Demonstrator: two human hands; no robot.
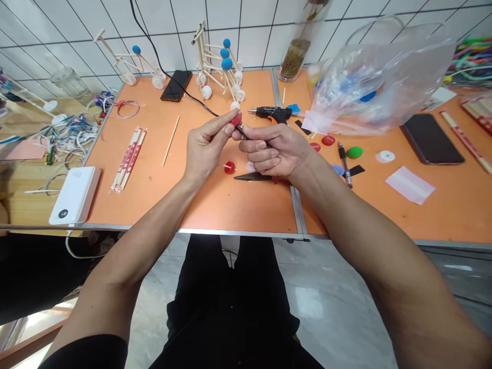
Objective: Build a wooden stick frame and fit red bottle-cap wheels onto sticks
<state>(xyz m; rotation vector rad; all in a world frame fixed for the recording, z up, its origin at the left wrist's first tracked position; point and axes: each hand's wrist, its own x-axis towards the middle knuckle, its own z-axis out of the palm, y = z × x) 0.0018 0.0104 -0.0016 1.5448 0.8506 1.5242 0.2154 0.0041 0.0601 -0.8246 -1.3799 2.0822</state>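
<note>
My left hand (209, 148) pinches a small red plastic piece (236, 120) between thumb and fingers above the orange table (154, 200). My right hand (273, 151) curls around a thin black rod (241, 132), whose tip meets the red piece. Part of the rod is hidden by my fingers. Just below my hands lie a red disc on a short stick (229, 167) and black-handled scissors (251, 177). Behind my right hand rests a black hot glue gun (271, 114).
Stick-and-disc models with blue balls (215, 64) stand at the back by a black phone (176, 85). A crumpled plastic bag (369, 84) hangs at right. Chopsticks in wrappers (128, 158), a white power bank (75, 195) and loose ribbons (67, 138) lie left.
</note>
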